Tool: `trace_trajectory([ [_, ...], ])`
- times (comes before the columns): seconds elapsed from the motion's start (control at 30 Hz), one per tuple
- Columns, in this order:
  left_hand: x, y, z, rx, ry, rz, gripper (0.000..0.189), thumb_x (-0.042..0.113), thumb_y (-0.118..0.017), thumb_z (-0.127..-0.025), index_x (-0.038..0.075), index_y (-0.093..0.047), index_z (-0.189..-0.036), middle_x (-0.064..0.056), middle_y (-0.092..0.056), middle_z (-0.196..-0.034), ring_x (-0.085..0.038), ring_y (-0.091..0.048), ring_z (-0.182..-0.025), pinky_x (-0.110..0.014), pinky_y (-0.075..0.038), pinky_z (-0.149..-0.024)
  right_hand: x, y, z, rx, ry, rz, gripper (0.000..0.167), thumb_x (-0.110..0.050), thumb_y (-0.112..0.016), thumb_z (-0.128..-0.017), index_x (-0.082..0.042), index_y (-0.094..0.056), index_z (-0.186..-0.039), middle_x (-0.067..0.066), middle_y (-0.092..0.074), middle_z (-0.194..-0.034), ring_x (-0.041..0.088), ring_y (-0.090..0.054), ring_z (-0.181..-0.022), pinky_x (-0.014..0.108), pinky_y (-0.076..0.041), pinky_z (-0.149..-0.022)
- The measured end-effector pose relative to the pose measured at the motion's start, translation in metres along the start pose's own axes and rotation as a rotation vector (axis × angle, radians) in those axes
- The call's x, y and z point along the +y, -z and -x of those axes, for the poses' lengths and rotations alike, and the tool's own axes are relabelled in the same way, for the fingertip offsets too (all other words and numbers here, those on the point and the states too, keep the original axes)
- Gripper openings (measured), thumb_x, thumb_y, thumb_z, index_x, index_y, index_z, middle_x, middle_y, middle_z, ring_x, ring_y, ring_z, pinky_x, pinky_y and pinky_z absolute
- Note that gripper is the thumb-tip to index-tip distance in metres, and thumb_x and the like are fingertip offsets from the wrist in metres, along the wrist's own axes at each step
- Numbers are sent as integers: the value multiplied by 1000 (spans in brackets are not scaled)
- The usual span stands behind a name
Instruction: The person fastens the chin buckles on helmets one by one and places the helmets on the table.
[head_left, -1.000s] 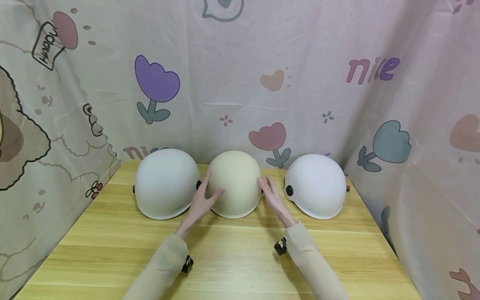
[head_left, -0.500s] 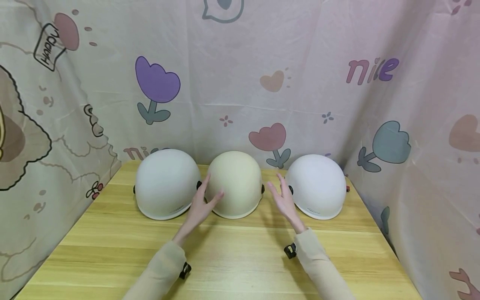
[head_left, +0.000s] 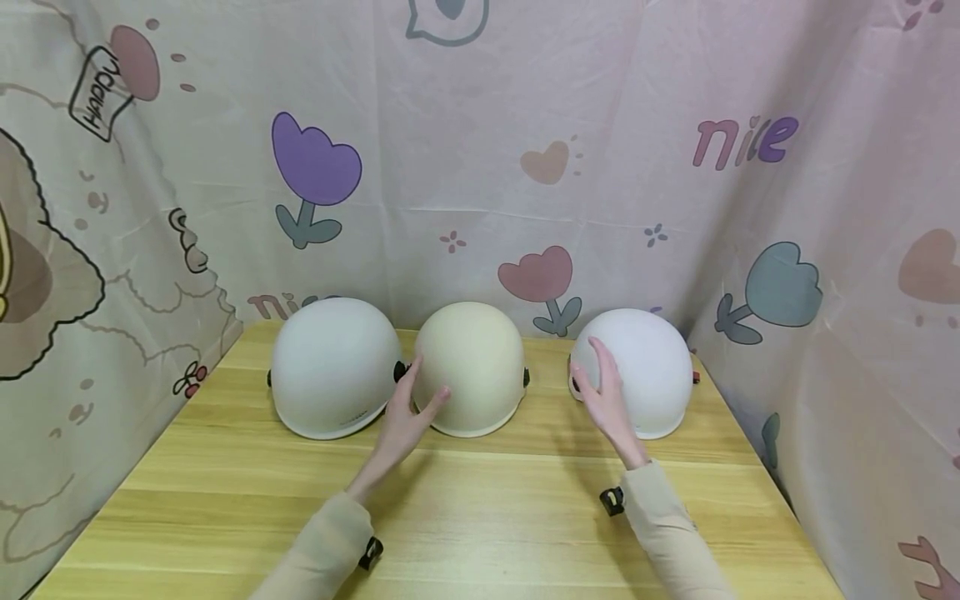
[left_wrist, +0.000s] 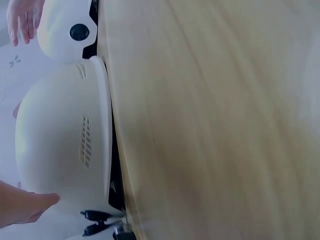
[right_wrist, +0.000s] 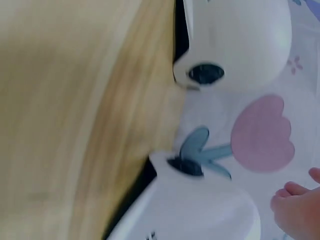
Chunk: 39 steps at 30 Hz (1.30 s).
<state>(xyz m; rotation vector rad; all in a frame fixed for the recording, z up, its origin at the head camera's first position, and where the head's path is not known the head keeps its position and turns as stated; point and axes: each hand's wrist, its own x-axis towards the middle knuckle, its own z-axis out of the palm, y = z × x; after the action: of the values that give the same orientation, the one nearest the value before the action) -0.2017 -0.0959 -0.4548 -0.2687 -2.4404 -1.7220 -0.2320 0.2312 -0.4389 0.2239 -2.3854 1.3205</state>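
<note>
Three helmets stand in a row, rims down. In the middle is a cream helmet [head_left: 476, 367], with a white helmet [head_left: 333, 367] on its left and another white helmet [head_left: 652, 367] on its right. My left hand [head_left: 401, 425] is spread at the cream helmet's left side; in the left wrist view its thumb [left_wrist: 35, 205] overlaps the vented shell [left_wrist: 55, 135]. My right hand [head_left: 609, 408] overlaps the right white helmet's left part, fingers spread and holding nothing. In the right wrist view that hand [right_wrist: 300, 205] appears beside the white shell [right_wrist: 210, 215].
The helmets rest towards the back of a wooden table [head_left: 480, 517], close to a printed cloth backdrop [head_left: 450, 150]. Cloth also hangs at both sides. Black buckles [left_wrist: 100, 222] lie by the cream helmet's rim. A gap of bare table separates the cream and right white helmets.
My right hand has left the cream helmet's right side and moved right, over to the right white helmet. My left hand stays by the cream helmet. The helmets have not moved.
</note>
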Motion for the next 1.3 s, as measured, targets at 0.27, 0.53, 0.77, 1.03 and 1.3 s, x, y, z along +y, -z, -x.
trace_trajectory([
  [0.27, 11, -16, 4, 26, -36, 88, 81, 34, -67, -97, 13, -23, -161, -17, -30, -165, -36, -28, -153, -52, -24, -127, 9, 33, -5, 130, -9, 47, 56, -20, -58, -101, -4, -39, -152, 19, -36, -160, 39, -31, -149, 62, -22, -124],
  [0.53, 21, -36, 4, 23, -36, 144, 79, 39, -68, -96, 16, -27, -160, -7, -29, -166, -31, -26, -155, -52, -19, -128, 19, 53, -11, 190, -37, 86, 55, -19, -58, -100, -4, -42, -150, 21, -37, -158, 42, -33, -147, 65, -26, -121],
  [0.77, 31, -56, 1, 16, -91, 204, 76, 34, -69, -95, 12, -32, -158, -6, -34, -164, -29, -30, -152, -50, -22, -128, 32, 67, -14, 240, -18, 116, 54, -15, -59, -98, 0, -44, -147, 25, -39, -156, 45, -35, -144, 65, -29, -118],
  [1.03, 37, -82, -2, -25, -145, 218, 71, 27, -66, -98, 10, -32, -157, -12, -38, -161, -32, -35, -150, -53, -25, -126, 44, 81, -15, 273, -34, 139, 53, -13, -61, -95, 4, -47, -143, 26, -39, -156, 48, -36, -142, 66, -27, -118],
  [1.3, 40, -103, -6, -104, -112, 216, 71, 33, -62, -100, 11, -29, -158, -13, -37, -162, -34, -36, -149, -54, -26, -126, 54, 91, -14, 250, -100, 144, 56, -16, -62, -96, 2, -45, -146, 24, -35, -159, 45, -28, -148, 65, -21, -122],
])
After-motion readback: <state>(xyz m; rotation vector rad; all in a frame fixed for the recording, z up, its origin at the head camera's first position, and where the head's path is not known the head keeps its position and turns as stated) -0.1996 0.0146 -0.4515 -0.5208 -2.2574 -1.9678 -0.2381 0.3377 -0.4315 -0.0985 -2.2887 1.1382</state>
